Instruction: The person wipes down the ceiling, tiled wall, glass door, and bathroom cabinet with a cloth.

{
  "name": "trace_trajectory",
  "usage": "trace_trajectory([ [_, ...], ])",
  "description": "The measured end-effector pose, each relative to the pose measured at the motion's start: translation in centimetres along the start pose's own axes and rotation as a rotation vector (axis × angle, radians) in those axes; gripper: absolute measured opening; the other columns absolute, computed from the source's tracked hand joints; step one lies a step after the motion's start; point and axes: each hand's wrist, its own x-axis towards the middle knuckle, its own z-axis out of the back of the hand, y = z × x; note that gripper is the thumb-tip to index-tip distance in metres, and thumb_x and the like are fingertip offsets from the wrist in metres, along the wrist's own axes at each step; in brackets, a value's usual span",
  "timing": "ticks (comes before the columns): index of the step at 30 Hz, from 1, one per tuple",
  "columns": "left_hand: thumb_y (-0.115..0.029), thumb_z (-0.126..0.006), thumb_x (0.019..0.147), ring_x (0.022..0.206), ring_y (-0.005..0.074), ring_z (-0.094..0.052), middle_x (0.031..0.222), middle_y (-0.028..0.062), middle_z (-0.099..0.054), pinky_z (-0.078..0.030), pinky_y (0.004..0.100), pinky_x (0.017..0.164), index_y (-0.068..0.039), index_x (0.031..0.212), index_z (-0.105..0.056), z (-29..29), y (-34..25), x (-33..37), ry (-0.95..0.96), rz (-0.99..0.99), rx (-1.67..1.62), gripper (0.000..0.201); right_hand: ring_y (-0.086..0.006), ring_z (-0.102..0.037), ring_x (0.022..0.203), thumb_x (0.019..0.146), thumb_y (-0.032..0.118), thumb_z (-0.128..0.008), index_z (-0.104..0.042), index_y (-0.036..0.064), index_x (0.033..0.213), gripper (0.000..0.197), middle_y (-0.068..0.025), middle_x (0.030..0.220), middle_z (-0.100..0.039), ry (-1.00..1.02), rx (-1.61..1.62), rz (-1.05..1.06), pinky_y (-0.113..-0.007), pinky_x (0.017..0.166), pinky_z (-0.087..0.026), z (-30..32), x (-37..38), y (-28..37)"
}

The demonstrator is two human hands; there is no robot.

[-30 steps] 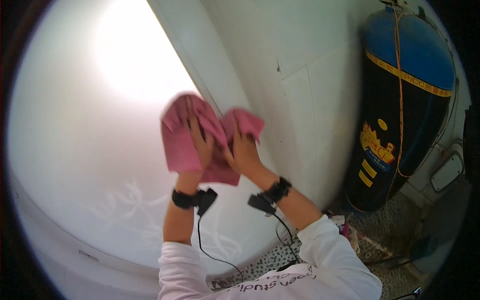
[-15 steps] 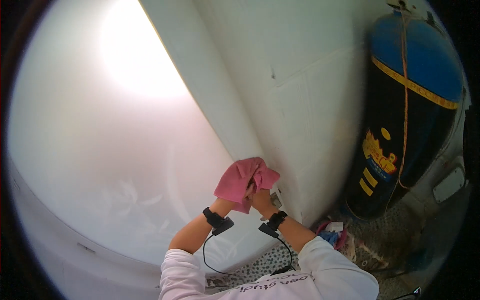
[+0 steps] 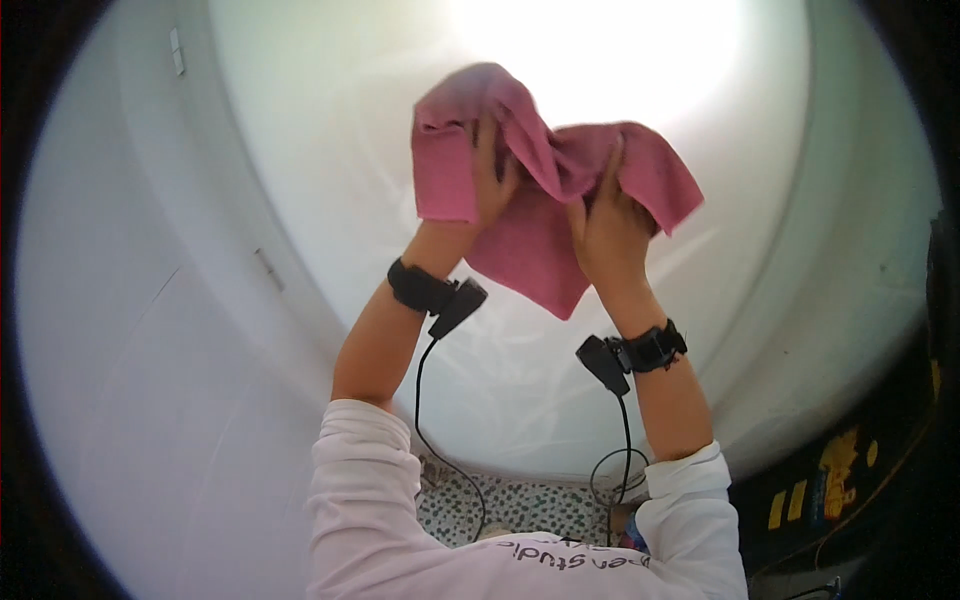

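A pink cloth (image 3: 530,250) is spread between my two hands in front of a glossy white door-like panel (image 3: 380,130). My left hand (image 3: 494,185) is in the cloth's left part, with folds draped over its fingertips. Gripping the right part is my right hand (image 3: 615,240), its index finger lying along the fabric and its other fingers partly covered. One corner of the cloth hangs down between my wrists. Whether the cloth touches the panel, I cannot tell.
Metal hinges (image 3: 268,268) sit along the panel's left edge, beside a pale wall (image 3: 130,330). At the lower right stands a large black container (image 3: 850,510) with yellow markings. Speckled floor (image 3: 450,505) shows below. Cables hang from black wrist straps (image 3: 420,287).
My view has turned left toward the panel. Both hands have moved up and apart, and the bunched cloth has opened out between them. The black and blue container has shifted to the lower right.
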Motion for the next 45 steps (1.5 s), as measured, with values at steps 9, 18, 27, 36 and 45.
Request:
trace_trajectory([
  [9, -0.028, -0.056, 0.067, 0.113, 0.0398, -0.019, 0.121, 0.0235, -0.025, -0.014, 0.0461, 0.092, 0.004, 0.12, -0.022, 4.7, -10.4, -4.5, 0.116, 0.3, 0.032, 0.07, -0.0258, -0.042, 0.1, 0.071, 0.034, -0.048, -0.045, 0.0083, 0.107, 0.045, -0.0119, 0.109, -0.044, 0.093, 0.324, 0.086, -0.041, 0.084, -0.031, 6.3, -6.4, -2.4],
  [18, -0.028, -0.051, 0.065, 0.106, 0.0388, -0.03, 0.113, 0.0254, -0.034, -0.018, 0.0514, 0.089, 0.005, 0.112, -0.036, 10.6, -33.4, -13.3, 0.895, 0.336, 0.102, 0.059, -0.02, -0.046, 0.092, 0.069, 0.018, -0.05, -0.041, 0.0066, 0.106, 0.04, -0.0068, 0.098, -0.048, 0.384, 0.355, 0.318, -0.028, 0.076, -0.039, 28.9, -21.7, -17.5],
  [27, -0.028, -0.037, 0.075, 0.094, 0.0432, -0.034, 0.103, 0.0283, -0.038, -0.019, 0.0524, 0.084, 0.008, 0.107, -0.035, 14.1, -78.9, 25.6, 0.152, 0.061, 0.03, 0.049, -0.0298, -0.045, 0.091, 0.069, 0.021, -0.055, -0.034, 0.0019, 0.116, 0.055, -0.017, 0.103, -0.044, -0.084, 0.033, -0.001, -0.035, 0.075, -0.038, 77.3, -1.6, -40.6],
  [36, -0.022, -0.041, 0.074, 0.09, 0.0298, -0.049, 0.097, 0.0192, -0.049, -0.038, 0.0394, 0.077, -0.005, 0.107, -0.043, 13.8, -151.1, 26.3, 0.981, -0.187, -0.629, 0.038, -0.0255, -0.046, 0.096, 0.069, 0.02, -0.053, -0.048, 0.008, 0.103, 0.037, -0.0113, 0.101, -0.05, 0.616, 0.416, 0.061, -0.033, 0.081, -0.037, 131.5, -25.6, -83.4],
  [45, -0.015, -0.045, 0.072, 0.073, 0.0345, -0.047, 0.078, 0.018, -0.05, -0.037, 0.0432, 0.062, 0.001, 0.091, -0.047, 11.2, -185.6, 58.7, 0.561, -0.077, -0.449, 0.025, -0.0292, -0.049, 0.082, 0.066, 0.014, -0.055, -0.045, 0.0039, 0.099, 0.036, -0.0126, 0.087, -0.051, 0.148, 0.044, -0.118, -0.036, 0.07, -0.04, 166.8, -5.1, -108.0],
])
